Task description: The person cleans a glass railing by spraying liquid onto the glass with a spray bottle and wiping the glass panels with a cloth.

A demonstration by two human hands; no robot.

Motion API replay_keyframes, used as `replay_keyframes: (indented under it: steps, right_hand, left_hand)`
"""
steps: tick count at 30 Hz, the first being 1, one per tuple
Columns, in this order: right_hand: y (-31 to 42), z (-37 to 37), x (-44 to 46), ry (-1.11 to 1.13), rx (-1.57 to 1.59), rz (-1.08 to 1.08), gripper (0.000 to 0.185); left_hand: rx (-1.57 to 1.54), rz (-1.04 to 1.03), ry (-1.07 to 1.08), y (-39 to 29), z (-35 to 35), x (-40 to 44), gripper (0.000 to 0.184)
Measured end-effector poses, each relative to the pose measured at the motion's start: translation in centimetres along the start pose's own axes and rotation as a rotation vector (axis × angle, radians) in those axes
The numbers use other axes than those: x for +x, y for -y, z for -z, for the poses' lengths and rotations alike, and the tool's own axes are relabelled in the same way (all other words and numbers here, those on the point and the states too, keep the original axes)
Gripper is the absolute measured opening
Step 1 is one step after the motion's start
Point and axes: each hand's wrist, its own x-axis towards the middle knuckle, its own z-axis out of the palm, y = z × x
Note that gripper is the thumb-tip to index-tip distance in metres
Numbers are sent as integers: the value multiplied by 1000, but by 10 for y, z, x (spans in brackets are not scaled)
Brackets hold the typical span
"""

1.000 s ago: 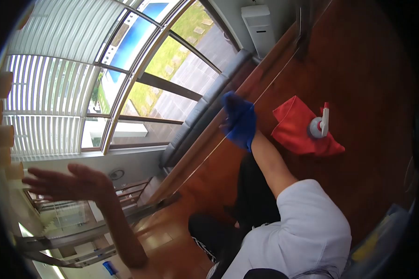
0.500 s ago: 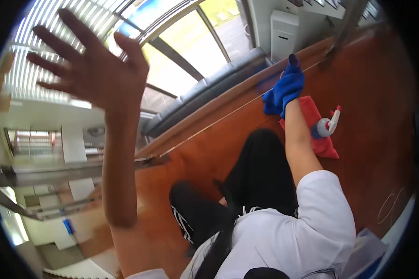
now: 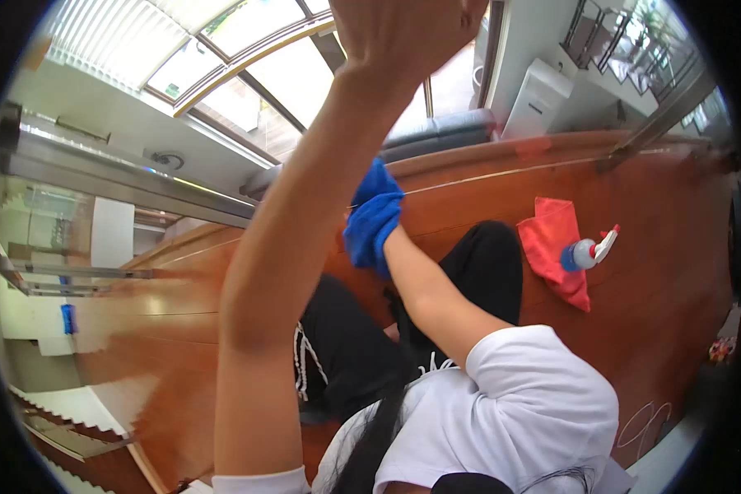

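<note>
My left hand is raised at the top edge of the view, in front of the bright windows. Its fingers are cut off by the frame, so their pose is hidden. Bunched around my right hand is a blue cloth, which covers the fingers. That hand is low in front of my knees, beyond the left forearm. To the right on the floor lies a red cloth, and a spray bottle with blue liquid and a white-and-red trigger head rests on it.
A reddish-brown wooden floor surrounds my bent legs. Metal posts stand at the left, and another post at the right. Past the floor's edge are a dark sofa and a white cabinet. A white cord lies lower right.
My left hand has swung right and up, and its spread fingers have left the view. My right hand, with the blue cloth, has moved left, away from the red cloth. The view has turned.
</note>
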Motion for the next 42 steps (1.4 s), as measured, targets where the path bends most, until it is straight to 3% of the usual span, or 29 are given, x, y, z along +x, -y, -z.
replay_keyframes:
  steps: [1, 2, 3, 6, 7, 8, 9, 10, 11, 13, 15, 16, 17, 19, 22, 23, 25, 29, 31, 33, 35, 37, 42]
  right_hand:
    - [22, -13, -23, 122, -380, -70, 17]
    - [25, -15, -29, 201, -555, -1, 18]
    - [24, -12, -25, 207, -585, 102, 18]
    - [18, 23, 4, 120, -483, 337, 20]
    - [20, 43, 16, 71, -418, 383, 21]
    - [21, 64, 25, 29, -356, 395, 22]
    - [21, 82, 31, 1, -301, 389, 22]
    - [21, 96, 35, -21, -243, 371, 23]
    - [16, 107, 37, -29, -184, 336, 24]
    - [0, 120, 37, -15, -60, 240, 25]
    - [-23, 119, 37, 51, 68, 133, 27]
    - [-36, 116, 38, 89, 126, 77, 28]
    - [-44, 111, 39, 124, 181, 14, 29]
    - [-61, 97, 40, 162, 286, -137, 31]
    - [-54, 76, 31, 124, 369, -325, 31]
    - [-51, 77, 27, 53, 222, -369, 31]
    - [-41, 83, 10, 0, 36, -379, 35]
    - [-16, 129, -63, 234, -102, -404, 37]
    - [-2, 154, -95, 285, -137, -405, 37]
    - [5, 181, -117, 310, -105, -396, 37]
    - [1, 211, -125, 415, 56, -386, 40]
    - [-14, 241, -115, 504, 433, -396, 43]
    - [-1, 208, -87, 469, 450, -558, 50]
  left_hand:
    - [-91, -19, -161, 8, 5, -15, 67]
    - [-177, -53, -321, 16, 10, -30, 57]
    - [-222, -46, -351, 19, 36, -66, 47]
    - [-390, 685, -69, 21, 75, -221, 32]
    - [-498, 1114, 28, 11, 74, -271, 25]
    - [-518, 1341, 144, 5, 70, -319, 19]
    - [-687, 1826, 242, -8, 64, -363, 14]
    - [-776, 2117, 264, -28, 58, -382, 11]
    - [-938, 2462, 472, -41, 47, -396, 28]
    - [-1531, 2992, 434, -72, 13, -421, 52]
    - [-1752, 2952, 445, -97, -4, -405, 68]
    - [-1849, 2862, 462, -100, -8, -394, 66]
    - [-2150, 2655, 182, -105, -14, -395, 65]
    - [-1929, 2609, -393, -95, -22, -411, 64]
    - [-1842, 2475, -841, -49, -14, -468, 56]
    - [-1740, 2419, -979, -30, -5, -478, 54]
    - [-1782, 1986, -1141, 3, 15, -493, 52]
    - [-1659, 2024, -1284, 31, -3, -523, 52]
    - [-1904, 1682, -1045, 28, -40, -567, 52]
    - [-2026, 1809, -1024, 40, -41, -535, 53]
    - [-2211, 1828, -773, 53, -47, -526, 52]
    - [-2346, 1809, -529, 58, -52, -520, 52]
    - [-2585, 1780, -93, 44, -62, -500, 51]
